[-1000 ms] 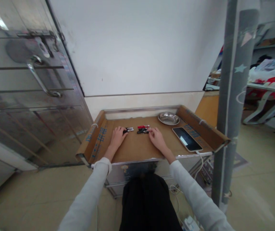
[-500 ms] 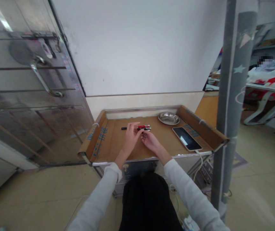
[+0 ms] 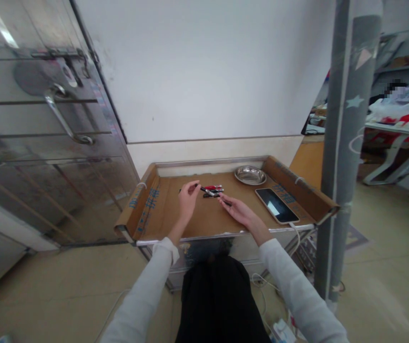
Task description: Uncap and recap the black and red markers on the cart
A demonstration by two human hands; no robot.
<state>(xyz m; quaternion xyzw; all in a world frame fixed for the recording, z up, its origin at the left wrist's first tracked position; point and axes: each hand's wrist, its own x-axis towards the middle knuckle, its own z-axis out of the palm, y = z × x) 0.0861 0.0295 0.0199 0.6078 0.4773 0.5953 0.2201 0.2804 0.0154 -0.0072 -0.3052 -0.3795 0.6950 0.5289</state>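
A slim black-and-silver pen (image 3: 209, 192) slants down to the right between my two hands, just above the cardboard. My left hand (image 3: 188, 195) pinches its upper left end between thumb and fingers. At the lower right end, my right hand (image 3: 238, 209) is closed round a dark part of it, palm turned partly up. Whether this is one piece or two parts meeting, I cannot tell. Just behind it lie a red pen (image 3: 211, 187) and dark pens (image 3: 208, 196), partly covered by the held one. A dark tip also shows beside my left fingers.
Cardboard (image 3: 168, 214) lines the raised-sided table. A round steel dish (image 3: 250, 175) stands at the back right. In front of it lies a phone (image 3: 277, 206) with a white cable (image 3: 299, 236) hanging off the front edge. A grey pole (image 3: 347, 143) rises at the right.
My hands have moved apart from close together, the right one to the right and palm more upturned. The pen now shows stretched between them, and more of the pens behind is visible.
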